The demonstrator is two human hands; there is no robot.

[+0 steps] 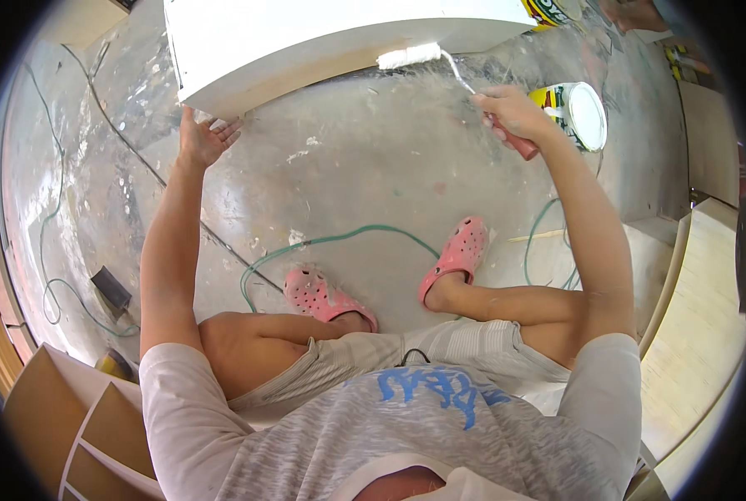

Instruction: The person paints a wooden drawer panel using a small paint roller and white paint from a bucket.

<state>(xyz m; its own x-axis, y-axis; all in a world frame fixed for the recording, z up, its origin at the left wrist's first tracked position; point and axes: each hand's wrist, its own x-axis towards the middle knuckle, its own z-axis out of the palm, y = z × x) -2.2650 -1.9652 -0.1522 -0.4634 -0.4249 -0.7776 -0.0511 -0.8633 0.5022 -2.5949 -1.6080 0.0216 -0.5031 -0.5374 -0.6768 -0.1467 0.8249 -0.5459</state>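
Note:
A large white-painted board [306, 33] lies ahead of me, its wooden edge facing me. My left hand [202, 138] presses flat against the board's lower left corner, fingers spread. My right hand [511, 113] grips the reddish handle of a small paint roller [411, 56], whose white sleeve rests against the board's front edge. A paint can [578, 113] with a white lid stands just right of my right hand.
A green cable [331, 242] loops over the paint-spattered concrete floor near my pink clogs [327, 296]. Wooden panels [699, 317] stand at the right, and white-edged boards [81, 417] at the lower left. A small dark block [110, 288] lies at the left.

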